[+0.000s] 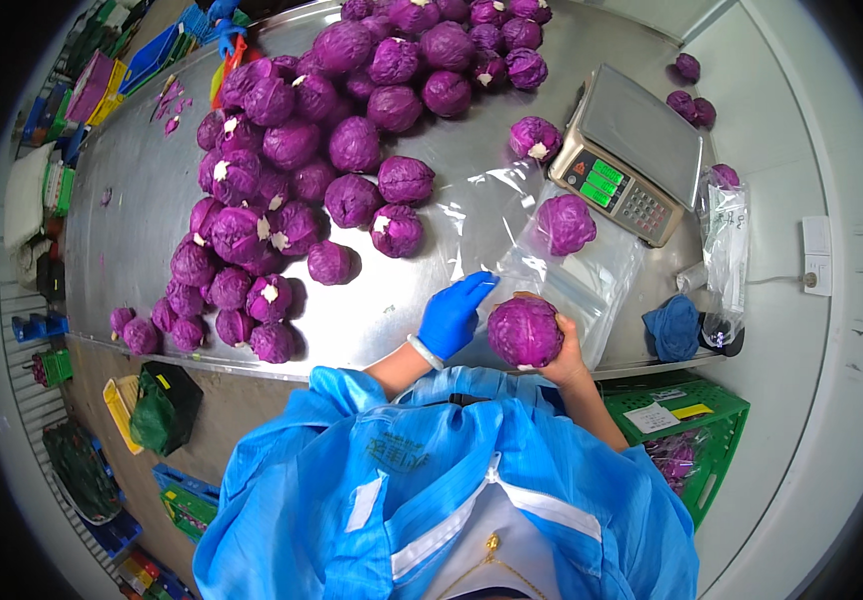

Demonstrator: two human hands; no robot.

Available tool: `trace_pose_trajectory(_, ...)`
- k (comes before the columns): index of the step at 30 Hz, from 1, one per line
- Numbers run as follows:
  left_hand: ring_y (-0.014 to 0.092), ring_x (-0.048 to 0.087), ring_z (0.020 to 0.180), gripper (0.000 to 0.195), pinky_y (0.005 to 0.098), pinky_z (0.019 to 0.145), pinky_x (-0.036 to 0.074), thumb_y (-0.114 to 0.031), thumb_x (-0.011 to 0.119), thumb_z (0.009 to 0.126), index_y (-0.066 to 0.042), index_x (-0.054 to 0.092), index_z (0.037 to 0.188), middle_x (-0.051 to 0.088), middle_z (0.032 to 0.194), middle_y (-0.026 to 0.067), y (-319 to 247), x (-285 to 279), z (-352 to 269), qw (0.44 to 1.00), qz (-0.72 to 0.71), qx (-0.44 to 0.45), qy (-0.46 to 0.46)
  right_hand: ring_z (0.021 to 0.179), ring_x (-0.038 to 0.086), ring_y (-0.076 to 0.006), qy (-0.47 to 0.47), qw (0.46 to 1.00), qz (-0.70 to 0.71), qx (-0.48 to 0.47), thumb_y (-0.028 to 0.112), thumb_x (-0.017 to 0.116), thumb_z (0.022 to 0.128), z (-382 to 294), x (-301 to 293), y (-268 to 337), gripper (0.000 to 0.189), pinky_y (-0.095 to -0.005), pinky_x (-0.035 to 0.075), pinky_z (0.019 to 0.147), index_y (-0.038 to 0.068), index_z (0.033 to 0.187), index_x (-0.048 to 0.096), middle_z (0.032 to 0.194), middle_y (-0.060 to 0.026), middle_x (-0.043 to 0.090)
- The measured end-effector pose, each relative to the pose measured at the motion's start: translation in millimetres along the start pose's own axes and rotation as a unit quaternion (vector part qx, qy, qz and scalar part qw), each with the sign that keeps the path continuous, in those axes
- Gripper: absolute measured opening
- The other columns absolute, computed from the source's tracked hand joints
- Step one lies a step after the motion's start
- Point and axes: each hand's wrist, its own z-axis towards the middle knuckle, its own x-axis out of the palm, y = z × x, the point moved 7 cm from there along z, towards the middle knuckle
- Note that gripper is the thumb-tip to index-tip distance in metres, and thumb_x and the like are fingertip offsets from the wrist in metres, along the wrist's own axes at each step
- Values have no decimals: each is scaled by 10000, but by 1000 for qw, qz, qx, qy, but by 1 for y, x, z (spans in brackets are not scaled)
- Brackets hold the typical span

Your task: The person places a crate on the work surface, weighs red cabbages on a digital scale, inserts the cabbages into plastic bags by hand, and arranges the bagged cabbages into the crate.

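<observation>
My right hand (569, 351), bare, grips a red cabbage (524, 334) at the table's front edge, with the fingers behind it. To its left is my left hand (449, 318) in a blue glove, fingers stretched towards clear plastic bags (589, 289). Whether the fingertips touch the film is hard to tell. On the bags rests another red cabbage (566, 225). A big heap of red cabbages (293, 146) spreads over the left and back of the steel table (131, 247). Behind the bags stands a digital scale (626, 157) with a lit green display and a bare pan.
Right of the scale lie a printed plastic bag roll (726, 247) and a blue cloth (671, 328). A green crate (709, 420) with bagged cabbages stands below the table's right end. Another person's gloved hand (229, 34) shows at the far left corner. A white wall (769, 150) bounds the right.
</observation>
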Motion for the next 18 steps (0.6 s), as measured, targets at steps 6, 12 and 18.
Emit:
trace_pose_trajectory(6,334,595,1105,622,376,886,507,50,610,737,-127,510,1325,547,1301,152,15,-3,1,991,-130,-33,18,1194,507,-265,21,999,4,-31,359,609,803,25,1,-21,672,-416,410,1029,42,1358,399,1289,-135,502)
trace_pose_trajectory(12,345,576,1152,803,353,885,512,72,511,764,-184,279,1490,425,1447,122,-10,-1,-16,983,-141,21,118,1252,442,-216,-108,988,-78,-75,69,498,917,38,-22,-26,584,-409,396,1027,86,1458,280,1377,-110,426)
trace_pose_trajectory(18,378,512,1214,913,379,811,521,103,481,660,-158,241,1501,331,1506,126,-12,-6,-14,970,-190,-91,122,1305,398,-264,-146,943,-286,-87,70,570,879,43,-42,-23,730,-393,429,991,82,1493,177,1478,-143,301)
